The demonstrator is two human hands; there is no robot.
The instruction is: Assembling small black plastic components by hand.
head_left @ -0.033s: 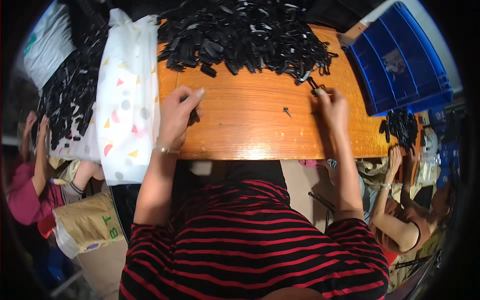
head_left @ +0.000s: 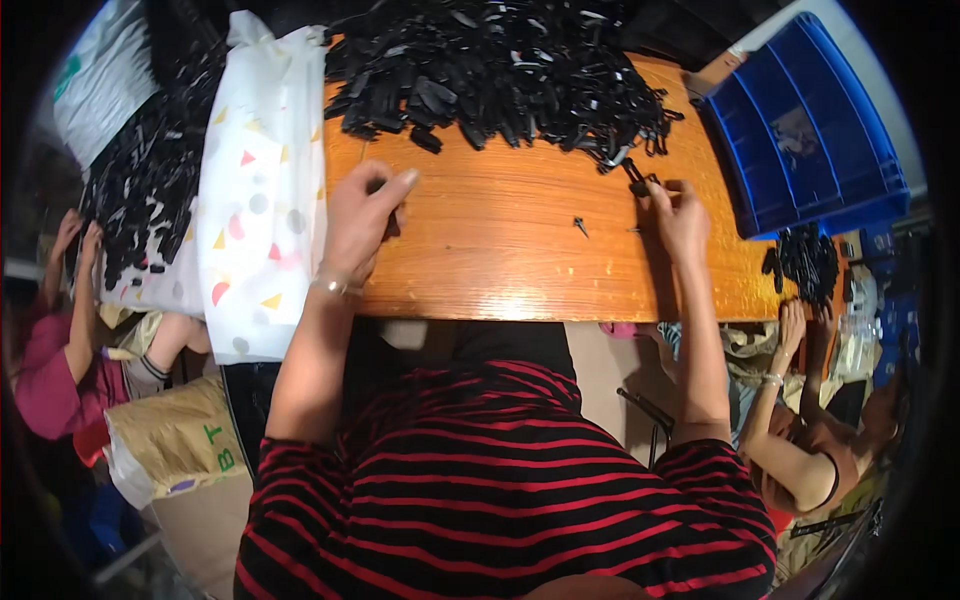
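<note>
My left hand (head_left: pixel 362 218) is curled above the left part of the wooden table (head_left: pixel 480 260), thumb on top. A dark bit shows at its fingers, but what it holds is hidden. At the right, my right hand (head_left: pixel 684 228) pinches a small black plastic piece (head_left: pixel 638 180) by its near end, at the edge of the pile. The heap of black plastic pieces (head_left: pixel 500 85) covers the table's far side. Between my hands lies a small dark screw-like part (head_left: pixel 581 227). A tinier one (head_left: pixel 633 231) lies close to my right hand.
A white patterned plastic sheet (head_left: pixel 262 190) hangs over the table's left edge. Beyond it a person (head_left: pixel 60 380) sits by another black heap (head_left: pixel 145 190). On the right stand a blue bin (head_left: pixel 810 130) and a smaller black pile (head_left: pixel 803 262), with another person's hands (head_left: pixel 792 325) beside it.
My right hand has shifted slightly right, the black piece at its fingertips. A tiny part beside it has come into sight. My left hand has hardly moved; the whole view has shifted a little.
</note>
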